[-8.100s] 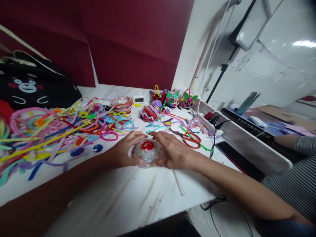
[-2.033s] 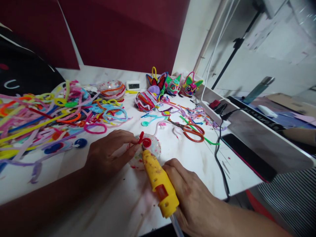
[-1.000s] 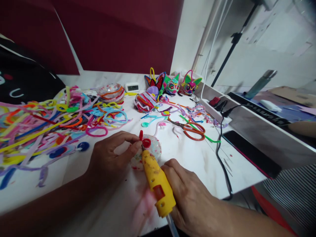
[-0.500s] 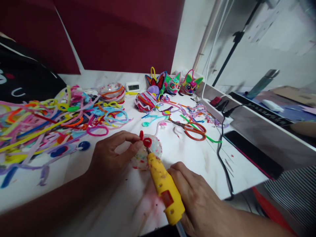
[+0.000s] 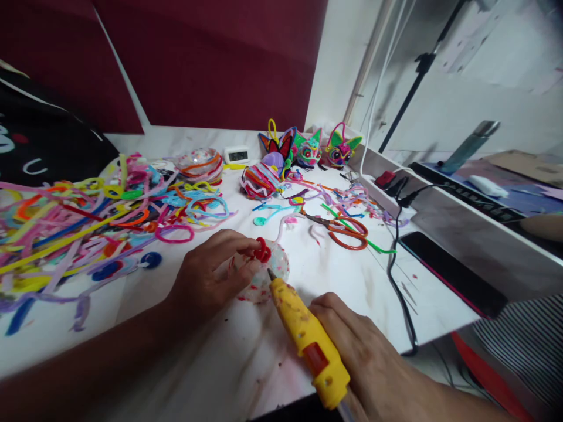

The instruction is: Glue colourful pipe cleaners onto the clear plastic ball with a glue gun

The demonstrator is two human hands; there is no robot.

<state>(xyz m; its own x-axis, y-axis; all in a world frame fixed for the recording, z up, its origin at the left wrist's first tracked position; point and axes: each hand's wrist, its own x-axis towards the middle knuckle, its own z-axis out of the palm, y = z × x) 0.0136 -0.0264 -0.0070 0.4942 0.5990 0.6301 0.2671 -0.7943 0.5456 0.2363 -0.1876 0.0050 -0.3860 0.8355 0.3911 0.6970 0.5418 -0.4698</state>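
Note:
My right hand (image 5: 352,340) is wrapped round a yellow hot glue gun (image 5: 303,334), its dark nozzle pointing up and left. The nozzle tip is close to a clear round piece (image 5: 276,261) with coloured specks, which lies on the white table. On that piece, my left hand (image 5: 215,264) pinches a curled red pipe cleaner (image 5: 263,251) between thumb and fingers. Part of the clear piece is hidden behind the left fingers. Orange-handled scissors (image 5: 347,230) lie beyond my right hand.
Pipe cleaners (image 5: 109,217) are heaped at the left. A striped ball (image 5: 259,180), a small clock (image 5: 236,155) and decorated animal heads (image 5: 309,149) stand at the back. At the right are a black cable (image 5: 390,275), a phone (image 5: 453,272) and a power strip (image 5: 389,196).
The glue gun has drawn back a little to the right and down, its nozzle leaving the red pipe cleaner. My left fingers have shifted slightly right, and the red pipe cleaner's upright end now curls over.

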